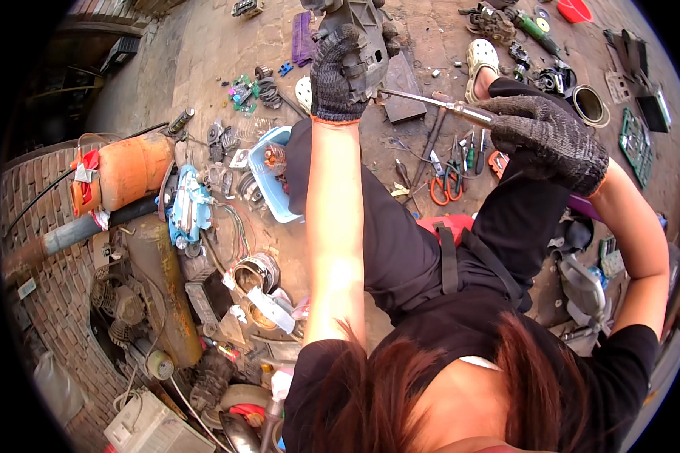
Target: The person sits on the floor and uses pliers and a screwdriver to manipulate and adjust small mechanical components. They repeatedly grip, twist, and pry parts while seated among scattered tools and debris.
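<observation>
My gloved left hand (334,75) is closed around the left side of a grey cast-metal casing (368,47) at the top of the head view. In my gloved right hand (549,142) is a screwdriver (461,110) with a long, thin metal shaft; my fingers hide its handle. The shaft points left, its tip at the casing's lower edge. Whether the tip touches the metal, I cannot tell. Below the casing a dark flat block (405,94) lies on the ground, beside a hammer (431,134) with a dark handle.
Orange-handled scissors (446,186) and several small hand tools lie between my legs. A light blue basin (267,172) stands by my left leg. Farther left are an orange gas cylinder (132,175) and loose metal parts. A green grinder (535,32) rests at the far right.
</observation>
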`<state>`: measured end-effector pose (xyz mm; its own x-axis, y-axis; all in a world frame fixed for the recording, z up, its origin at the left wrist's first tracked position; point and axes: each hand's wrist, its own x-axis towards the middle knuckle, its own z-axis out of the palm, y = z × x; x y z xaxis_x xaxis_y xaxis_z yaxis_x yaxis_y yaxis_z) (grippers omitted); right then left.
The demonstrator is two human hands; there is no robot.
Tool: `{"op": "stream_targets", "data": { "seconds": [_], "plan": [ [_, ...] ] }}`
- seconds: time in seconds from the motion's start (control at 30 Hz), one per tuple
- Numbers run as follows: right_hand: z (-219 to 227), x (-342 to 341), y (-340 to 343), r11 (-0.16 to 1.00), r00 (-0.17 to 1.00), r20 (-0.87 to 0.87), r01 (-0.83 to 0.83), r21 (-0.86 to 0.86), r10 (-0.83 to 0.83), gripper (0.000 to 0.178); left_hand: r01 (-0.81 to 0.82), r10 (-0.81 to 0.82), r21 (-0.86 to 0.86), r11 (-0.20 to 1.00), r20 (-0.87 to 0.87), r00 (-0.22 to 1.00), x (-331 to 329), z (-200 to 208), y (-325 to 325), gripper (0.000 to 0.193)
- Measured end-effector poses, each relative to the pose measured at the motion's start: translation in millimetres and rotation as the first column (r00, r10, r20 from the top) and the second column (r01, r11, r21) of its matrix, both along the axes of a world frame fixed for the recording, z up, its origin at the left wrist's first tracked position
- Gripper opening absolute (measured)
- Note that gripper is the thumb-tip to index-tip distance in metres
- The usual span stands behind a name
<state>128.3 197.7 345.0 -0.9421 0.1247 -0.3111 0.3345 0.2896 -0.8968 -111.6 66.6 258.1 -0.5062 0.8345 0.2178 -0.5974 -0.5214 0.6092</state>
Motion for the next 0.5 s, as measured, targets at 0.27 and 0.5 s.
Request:
{"op": "stream_targets", "data": {
  "seconds": [0.27,0.5],
  "plan": [
    [0.7,-8.7,-15.2,0.823,0.99,-0.063,-0.071,0.564,0.128,0.036,-0.095,0.128,-0.226,0.969,0.136,0.982,-9.2,-33.8,-5.6,0.011],
    [4.1,-18.6,-11.7,0.932,0.948,-0.274,-0.055,0.359,0.161,0.034,-0.103,0.161,-0.308,0.946,0.17,0.972,-5.3,-35.7,-8.5,0.016]
  ]
}}
